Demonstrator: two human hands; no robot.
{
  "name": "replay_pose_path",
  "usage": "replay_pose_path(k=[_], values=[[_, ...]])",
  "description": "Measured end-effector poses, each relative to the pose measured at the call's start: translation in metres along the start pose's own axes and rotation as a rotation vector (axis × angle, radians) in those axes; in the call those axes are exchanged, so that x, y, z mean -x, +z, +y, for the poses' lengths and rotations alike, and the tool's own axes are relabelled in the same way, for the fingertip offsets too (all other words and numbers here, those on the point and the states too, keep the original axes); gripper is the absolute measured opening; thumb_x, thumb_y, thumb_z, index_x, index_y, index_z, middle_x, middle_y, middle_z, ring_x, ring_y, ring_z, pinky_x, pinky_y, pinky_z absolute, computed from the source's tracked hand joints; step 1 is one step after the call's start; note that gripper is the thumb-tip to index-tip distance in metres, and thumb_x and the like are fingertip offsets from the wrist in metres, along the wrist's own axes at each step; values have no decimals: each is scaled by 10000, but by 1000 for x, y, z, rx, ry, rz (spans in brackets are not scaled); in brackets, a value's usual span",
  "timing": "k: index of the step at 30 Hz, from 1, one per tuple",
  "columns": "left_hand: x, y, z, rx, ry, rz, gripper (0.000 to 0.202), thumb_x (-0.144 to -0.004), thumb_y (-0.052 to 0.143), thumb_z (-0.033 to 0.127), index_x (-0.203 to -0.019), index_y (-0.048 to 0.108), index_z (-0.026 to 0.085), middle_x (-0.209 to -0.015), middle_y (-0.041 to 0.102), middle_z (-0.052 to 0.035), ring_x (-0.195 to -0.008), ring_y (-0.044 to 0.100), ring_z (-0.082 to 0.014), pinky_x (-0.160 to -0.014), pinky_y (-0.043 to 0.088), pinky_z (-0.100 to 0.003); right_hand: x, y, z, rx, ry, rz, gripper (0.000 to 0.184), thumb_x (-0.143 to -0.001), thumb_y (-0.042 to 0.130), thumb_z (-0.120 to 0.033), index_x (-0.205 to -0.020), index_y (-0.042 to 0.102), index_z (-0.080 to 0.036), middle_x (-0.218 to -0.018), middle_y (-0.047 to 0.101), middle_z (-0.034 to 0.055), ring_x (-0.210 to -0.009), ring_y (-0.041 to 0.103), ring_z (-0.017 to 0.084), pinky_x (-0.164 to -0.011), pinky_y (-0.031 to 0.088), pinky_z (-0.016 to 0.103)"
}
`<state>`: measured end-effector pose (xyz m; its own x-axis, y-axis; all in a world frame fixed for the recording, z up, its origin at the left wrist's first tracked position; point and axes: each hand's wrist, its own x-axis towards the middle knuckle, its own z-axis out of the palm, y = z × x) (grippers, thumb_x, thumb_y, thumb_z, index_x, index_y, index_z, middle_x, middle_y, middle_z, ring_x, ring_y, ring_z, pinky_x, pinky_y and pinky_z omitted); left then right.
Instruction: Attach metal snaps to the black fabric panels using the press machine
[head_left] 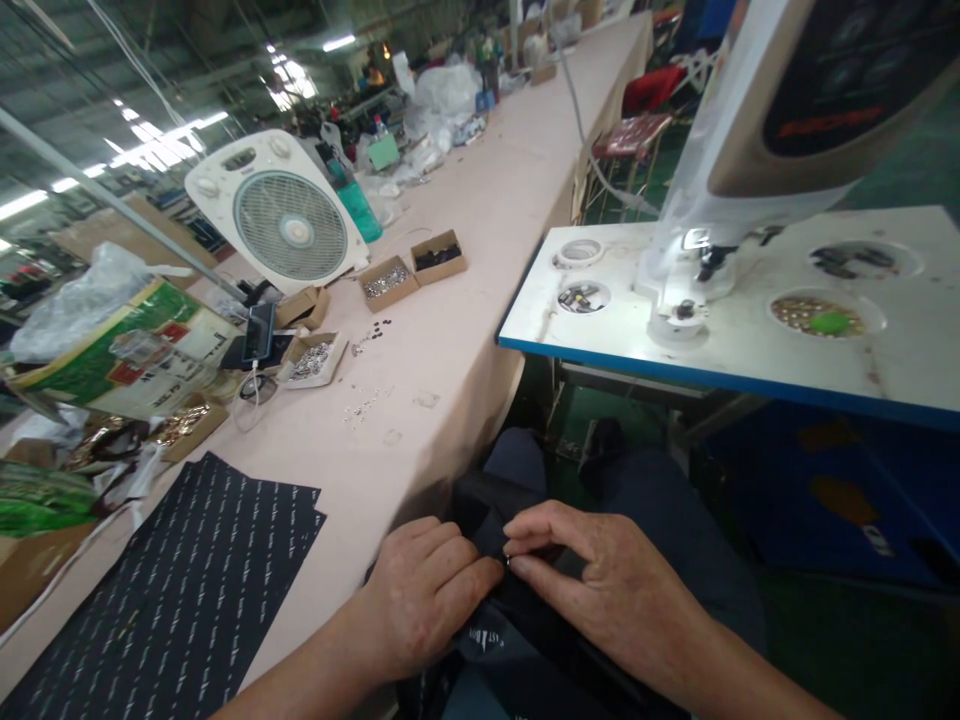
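Observation:
On my lap lies a dark piece of cloth point(536, 635) with white lettering on it. My left hand point(431, 595) is closed on the cloth, its thumb pressing the edge near the middle. Opposite it, thumb and index finger of my right hand point(611, 585) pinch a small shiny metal piece point(508, 561) against the cloth. Most of that piece is hidden by my fingertips. To the left, flat black sheets with rows of white print point(180, 590) lie on the table.
The covered table point(427, 430) bears open boxes of small metal parts point(313, 360), loose bits, a phone point(259, 332) and a white box fan point(277, 215). At the right stands a press machine point(697, 230) on a white blue-edged worktop point(720, 370) with round parts wells.

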<state>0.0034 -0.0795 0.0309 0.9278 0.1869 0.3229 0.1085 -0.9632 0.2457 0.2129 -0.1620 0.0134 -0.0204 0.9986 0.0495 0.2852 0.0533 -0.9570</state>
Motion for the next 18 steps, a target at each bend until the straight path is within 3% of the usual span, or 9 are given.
replay_pose_path(k=[11,18], values=[[5,6,-1,105,-106,-29,210,-938,497,253,-1101,586,153,-820,637,-64,-714,545,-198,-621,344,-334,2,-3,-2,227,-154,-110,211,-897,598,-137,-1021,709,-266,-948,767,-20,-859,705,168,-800,486,280],[0,8,2,244,-217,10,198,-814,594,126,-1002,606,186,-787,631,-23,-692,556,-156,-612,362,-289,2,-12,-7,284,-223,-168,318,-902,549,-108,-1131,678,-287,-981,760,-31,-867,691,173,-831,452,296]])
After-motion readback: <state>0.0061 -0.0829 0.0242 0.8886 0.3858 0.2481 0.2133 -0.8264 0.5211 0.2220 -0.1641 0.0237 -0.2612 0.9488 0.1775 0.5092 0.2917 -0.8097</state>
